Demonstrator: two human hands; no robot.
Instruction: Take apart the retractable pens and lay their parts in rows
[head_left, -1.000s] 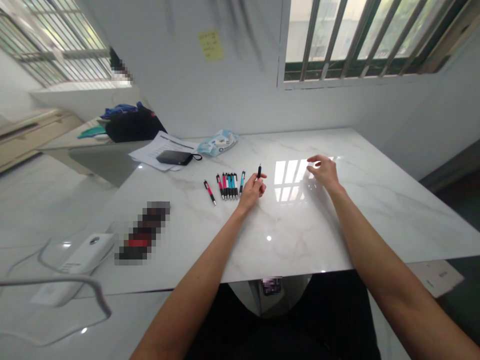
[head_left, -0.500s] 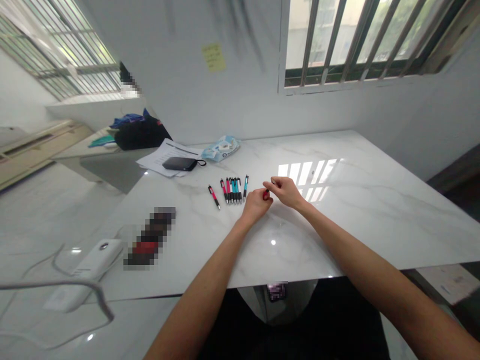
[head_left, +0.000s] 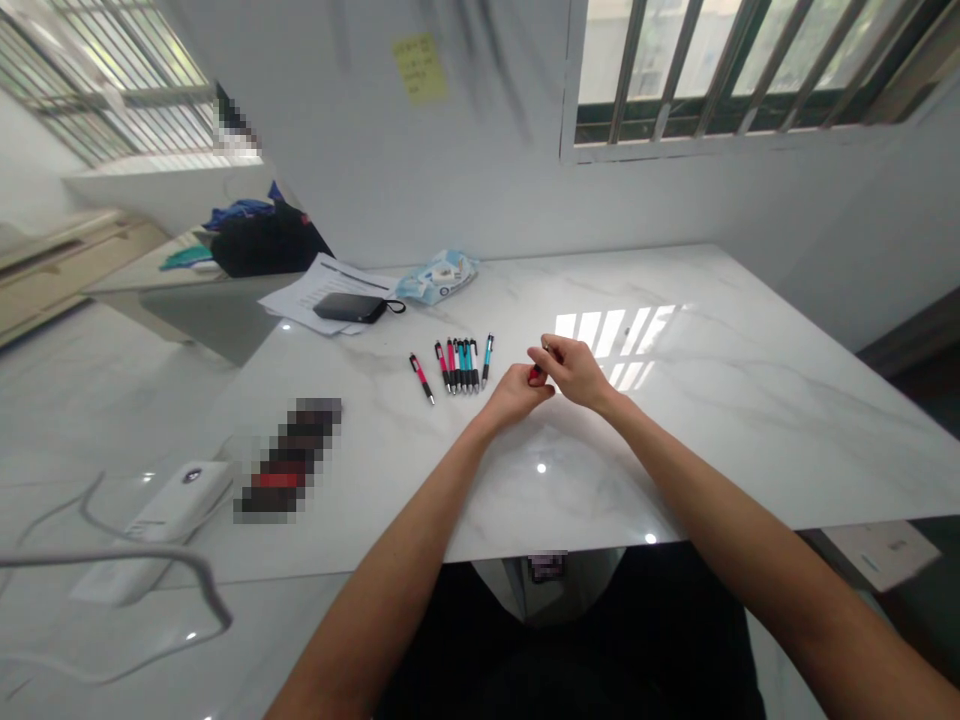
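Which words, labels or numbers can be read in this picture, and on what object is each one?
None can be read.
Yellow sticky note on the wall: handwriting too blurred.
Printed papers: text too small.
Wipes packet: label too small.
Pens on the table, and the pen between both hands: no legible print.

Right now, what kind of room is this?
Probably an office or workroom: a white marble-look table under a barred window, a row of pens, and papers with a black pouch.

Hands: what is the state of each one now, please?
Left hand: closed on the pen.
Right hand: closed on the same pen.
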